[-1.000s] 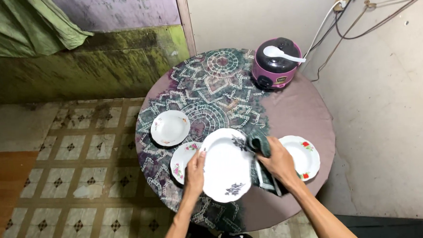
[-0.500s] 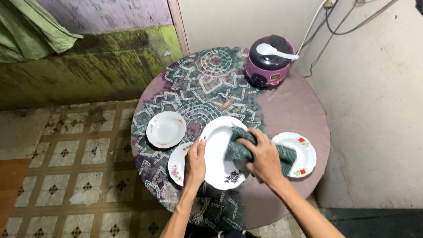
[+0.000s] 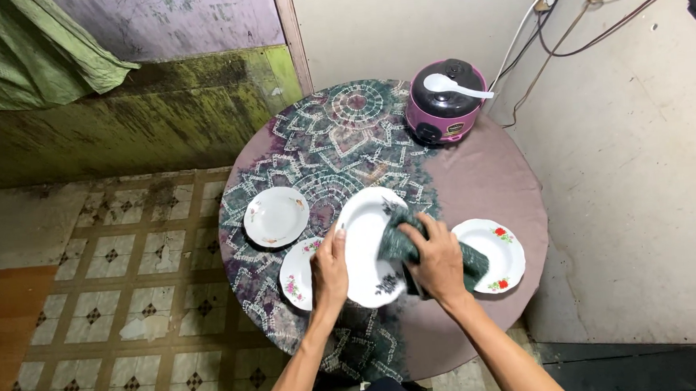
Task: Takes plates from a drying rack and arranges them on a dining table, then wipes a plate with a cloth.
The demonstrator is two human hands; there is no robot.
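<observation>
Centre-low of frame, round table (image 3: 490, 180) w/ patterned cloth (image 3: 337, 140) over its left part. Left hand (image 3: 330, 269) grasping the left rim of a large white plate (image 3: 366, 242), thumb on top, fingers under; plate tilted up off the table, dark floral print at its lower edge. Right hand (image 3: 439, 260) clenched on a dark green rag (image 3: 402, 244), rag pressed against the plate's right inner face; a tail of rag hangs toward lower right over the next plate. Left of the held plate, partly beneath it: small plate w/ pink flowers (image 3: 298, 271). Further up-left, apart: plain white plate (image 3: 276, 217). Right of the hands: plate w/ red flowers (image 3: 500, 252), rag end touching it or just above, can't tell. Upper right of table: pink rice cooker (image 3: 445, 103), black lid, white spoon (image 3: 453, 85) lying on top; cord (image 3: 515, 48) runs up the wall. Tiled floor (image 3: 113, 263) at left; green cloth (image 3: 30, 45) in upper left corner.
</observation>
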